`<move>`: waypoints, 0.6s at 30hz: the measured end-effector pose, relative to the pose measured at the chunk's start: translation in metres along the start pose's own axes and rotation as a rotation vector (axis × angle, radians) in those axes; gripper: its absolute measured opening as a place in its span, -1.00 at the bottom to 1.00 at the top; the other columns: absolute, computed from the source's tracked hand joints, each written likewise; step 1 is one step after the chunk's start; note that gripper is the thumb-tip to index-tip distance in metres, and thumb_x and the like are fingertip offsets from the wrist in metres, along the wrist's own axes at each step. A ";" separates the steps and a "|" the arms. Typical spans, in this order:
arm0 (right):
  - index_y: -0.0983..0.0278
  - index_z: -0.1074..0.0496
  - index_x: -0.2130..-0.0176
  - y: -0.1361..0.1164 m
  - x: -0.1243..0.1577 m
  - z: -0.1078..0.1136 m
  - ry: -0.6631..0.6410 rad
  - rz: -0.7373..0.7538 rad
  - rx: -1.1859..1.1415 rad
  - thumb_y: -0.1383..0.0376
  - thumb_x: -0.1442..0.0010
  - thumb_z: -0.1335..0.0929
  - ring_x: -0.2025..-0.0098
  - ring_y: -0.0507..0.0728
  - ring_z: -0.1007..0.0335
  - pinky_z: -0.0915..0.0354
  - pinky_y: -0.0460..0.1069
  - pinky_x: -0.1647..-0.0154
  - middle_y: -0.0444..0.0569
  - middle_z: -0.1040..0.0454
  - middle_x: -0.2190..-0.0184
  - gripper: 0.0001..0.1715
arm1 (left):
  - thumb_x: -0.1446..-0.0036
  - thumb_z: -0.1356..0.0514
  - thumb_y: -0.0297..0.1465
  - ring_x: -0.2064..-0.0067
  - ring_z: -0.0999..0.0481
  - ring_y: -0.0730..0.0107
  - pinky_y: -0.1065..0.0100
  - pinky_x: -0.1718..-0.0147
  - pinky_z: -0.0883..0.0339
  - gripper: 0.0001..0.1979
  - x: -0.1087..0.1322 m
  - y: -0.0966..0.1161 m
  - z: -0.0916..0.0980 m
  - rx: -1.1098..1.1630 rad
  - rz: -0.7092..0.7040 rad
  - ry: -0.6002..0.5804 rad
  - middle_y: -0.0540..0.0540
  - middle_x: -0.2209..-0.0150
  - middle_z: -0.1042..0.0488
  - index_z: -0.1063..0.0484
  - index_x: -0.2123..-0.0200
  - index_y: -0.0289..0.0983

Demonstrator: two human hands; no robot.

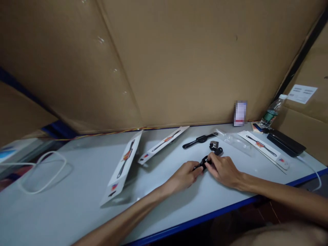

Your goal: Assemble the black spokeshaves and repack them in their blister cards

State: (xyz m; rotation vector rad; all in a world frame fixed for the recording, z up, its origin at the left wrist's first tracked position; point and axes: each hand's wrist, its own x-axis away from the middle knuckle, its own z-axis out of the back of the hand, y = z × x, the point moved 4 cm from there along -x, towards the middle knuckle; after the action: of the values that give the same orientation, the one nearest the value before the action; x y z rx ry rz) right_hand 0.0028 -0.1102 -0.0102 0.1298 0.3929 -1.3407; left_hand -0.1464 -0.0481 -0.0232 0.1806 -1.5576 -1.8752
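A black smartwatch point(204, 161) lies between my two hands, just above or on the table; its strap points to the back right. My left hand point(184, 176) is closed on the near end of it, thumb on top. With fingers pinched at the watch's case, my right hand point(224, 172) grips it from the other side and hides part of the strap. Right behind the hands sits a small black and silvery piece point(214, 145), too small to name. Another black smartwatch point(201, 139) lies flat farther back.
Two white printed packages point(125, 160) with clear plastic backs lean on the table point(82, 181) left of my hands. To the right are a clear plastic blister point(237, 143), white printed cards point(261, 145), a black case-like object point(285, 141) and a bottle point(272, 112). A white cable point(42, 189) loops at left.
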 end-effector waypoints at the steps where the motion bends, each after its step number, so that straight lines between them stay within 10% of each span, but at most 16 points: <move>1: 0.27 -0.29 0.13 0.001 0.001 -0.002 0.018 0.004 -0.017 0.29 -0.41 -0.28 0.45 0.10 -0.51 -0.03 -0.05 0.48 -0.06 -0.60 0.39 -0.92 | -0.21 -0.08 -0.08 0.72 -0.01 0.56 0.47 0.71 0.08 -0.67 0.000 0.000 0.000 0.005 -0.002 -0.005 0.20 0.69 -0.12 -0.31 0.35 -0.23; 18: 0.26 -0.51 0.10 0.002 0.010 0.012 0.265 0.250 -0.177 0.50 -0.31 -0.16 0.50 0.01 -0.29 -0.15 -0.07 0.46 -0.08 -0.50 0.38 -0.60 | -0.28 -0.13 -0.14 0.70 0.11 0.58 0.48 0.74 0.22 -0.71 0.011 0.009 0.008 0.214 0.048 -0.128 0.20 0.69 -0.07 -0.35 0.35 -0.24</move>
State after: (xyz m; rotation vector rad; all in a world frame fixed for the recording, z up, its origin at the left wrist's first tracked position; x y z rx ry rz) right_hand 0.0086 -0.1223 -0.0028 0.2028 0.6945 -1.0392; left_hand -0.1556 -0.0484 -0.0091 0.1187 -1.8338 -1.7098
